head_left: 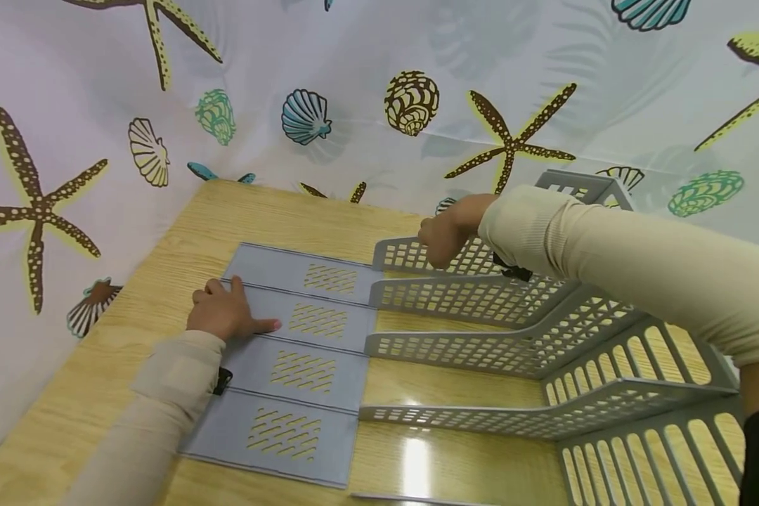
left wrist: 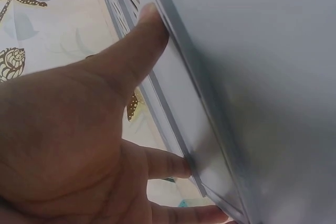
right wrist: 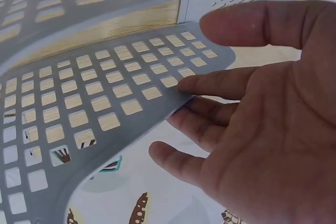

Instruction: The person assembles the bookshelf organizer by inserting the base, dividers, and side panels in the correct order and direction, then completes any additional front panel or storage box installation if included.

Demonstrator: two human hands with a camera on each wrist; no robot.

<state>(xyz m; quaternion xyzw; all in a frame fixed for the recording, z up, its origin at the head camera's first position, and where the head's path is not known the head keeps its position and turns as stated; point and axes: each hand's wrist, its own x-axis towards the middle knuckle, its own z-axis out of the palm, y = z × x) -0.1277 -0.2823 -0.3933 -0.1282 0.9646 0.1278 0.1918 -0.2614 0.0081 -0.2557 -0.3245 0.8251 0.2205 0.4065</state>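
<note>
A grey plastic rack lies on its side on the wooden table, its slatted back panel (head_left: 253, 362) at the left and several perforated dividers running off to the right. My left hand (head_left: 224, 309) rests on that panel near its far left part, thumb stretched out toward the slots. In the left wrist view the thumb and fingertips (left wrist: 173, 166) touch the grey ridged surface. Over at the farthest divider (right wrist: 121, 82), my right hand (right wrist: 268, 108) has its fingertips at the edge, fingers fairly straight and thumb held apart.
The table (head_left: 183, 218) is light wood-grained. Behind it hangs a white cloth (head_left: 354, 56) printed with starfish and shells. Slotted walls (head_left: 648, 450) of the rack stand at the right, beneath my right sleeve (head_left: 607, 246).
</note>
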